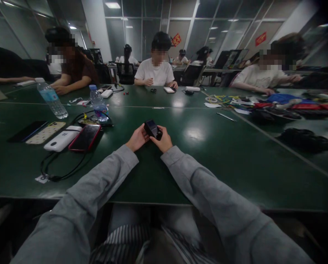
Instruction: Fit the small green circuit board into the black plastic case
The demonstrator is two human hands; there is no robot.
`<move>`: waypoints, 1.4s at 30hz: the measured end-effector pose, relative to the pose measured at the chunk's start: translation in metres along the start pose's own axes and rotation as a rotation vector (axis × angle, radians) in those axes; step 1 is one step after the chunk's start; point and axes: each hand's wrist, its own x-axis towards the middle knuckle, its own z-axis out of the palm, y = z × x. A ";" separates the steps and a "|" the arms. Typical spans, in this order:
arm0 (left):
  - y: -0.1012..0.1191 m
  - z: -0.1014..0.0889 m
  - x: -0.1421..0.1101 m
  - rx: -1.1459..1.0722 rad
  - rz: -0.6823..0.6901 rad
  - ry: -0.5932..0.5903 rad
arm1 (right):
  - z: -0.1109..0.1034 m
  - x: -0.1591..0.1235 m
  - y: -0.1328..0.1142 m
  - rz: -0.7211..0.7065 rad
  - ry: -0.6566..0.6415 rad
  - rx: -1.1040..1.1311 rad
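Black device (152, 128) gripped from both sides!
Left hand (137, 138) and right hand (164, 139) clasp it over the table (150, 179), red phone (85, 138) off left.

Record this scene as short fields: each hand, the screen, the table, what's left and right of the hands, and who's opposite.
Left hand: holds the left side of a small black boxy device
Right hand: holds the device's lower right side
Screen: faces up toward the wearer; content too small to read
Surface: glossy dark green table
Left of hands: white rounded power bank, red-edged dark phone, clear blue-capped plastic bottle
Right of hands: thin pale pen-shaped rod
Opposite: person in a white T-shirt
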 end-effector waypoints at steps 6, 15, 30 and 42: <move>-0.013 0.008 -0.035 0.001 0.080 0.111 | 0.010 -0.025 -0.022 0.012 0.025 -0.072; -0.012 0.006 -0.078 -0.034 0.047 0.134 | 0.013 -0.054 -0.036 -0.006 -0.006 -0.033; -0.009 -0.002 -0.070 -0.058 -0.006 0.028 | -0.020 -0.032 -0.026 -0.122 0.358 -0.150; -0.007 -0.008 -0.066 -0.140 -0.030 0.027 | -0.020 -0.022 0.009 -0.016 0.167 -0.417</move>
